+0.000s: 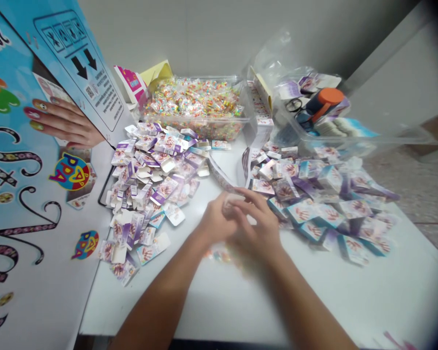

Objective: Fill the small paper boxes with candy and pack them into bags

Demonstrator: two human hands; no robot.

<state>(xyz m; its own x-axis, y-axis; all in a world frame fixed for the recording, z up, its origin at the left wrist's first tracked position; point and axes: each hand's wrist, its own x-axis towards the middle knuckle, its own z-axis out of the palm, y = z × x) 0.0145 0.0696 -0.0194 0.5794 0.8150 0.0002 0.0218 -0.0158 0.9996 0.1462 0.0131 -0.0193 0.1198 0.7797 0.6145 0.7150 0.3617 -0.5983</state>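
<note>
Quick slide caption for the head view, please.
Both hands, left hand and right hand, meet over a small white piece between two piles of small printed boxes.

We see a white table (350, 301) carrying small box heaps left (149, 194) and right (321, 204) of the hands (241, 223), a candy tray (197, 109) beyond.

Two heaps of small boxes on the counter (219, 301), left heap (149, 184) beside a big carton (29, 194), right heap (321, 199) before a clear bin (350, 138), a candy tray (197, 109) set behind, both hands (241, 223) joined between the heaps.
</note>
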